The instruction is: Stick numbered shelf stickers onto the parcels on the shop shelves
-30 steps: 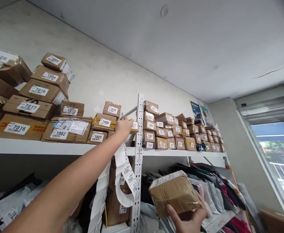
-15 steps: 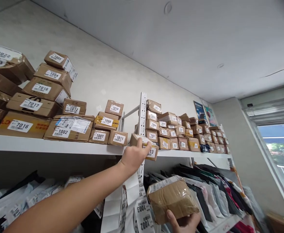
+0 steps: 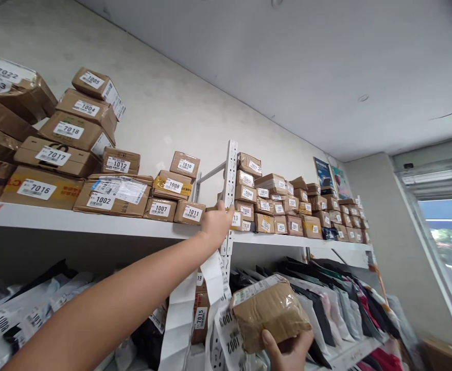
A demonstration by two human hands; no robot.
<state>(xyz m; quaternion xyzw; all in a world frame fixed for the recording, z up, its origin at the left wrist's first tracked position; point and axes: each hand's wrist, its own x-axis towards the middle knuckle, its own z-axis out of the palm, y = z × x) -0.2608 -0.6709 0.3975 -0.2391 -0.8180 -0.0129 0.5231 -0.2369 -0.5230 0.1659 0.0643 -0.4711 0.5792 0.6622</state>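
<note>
Head view, and the left hand (image 3: pixel 217 226) is closed on a small carton (image 3: pixel 236 220) at the white upright (image 3: pixel 231 170), fingertips mostly hidden; steadying it by the shelf (image 3: pixel 94 222) seems the step, the next move calling for a level grip; right hand (image 3: pixel 291 349), half-open, clasps a wrinkled, glossy-taped brown box (image 3: pixel 270 315) lower down; paper label strips (image 3: pixel 228 330) curl alongside.
</note>
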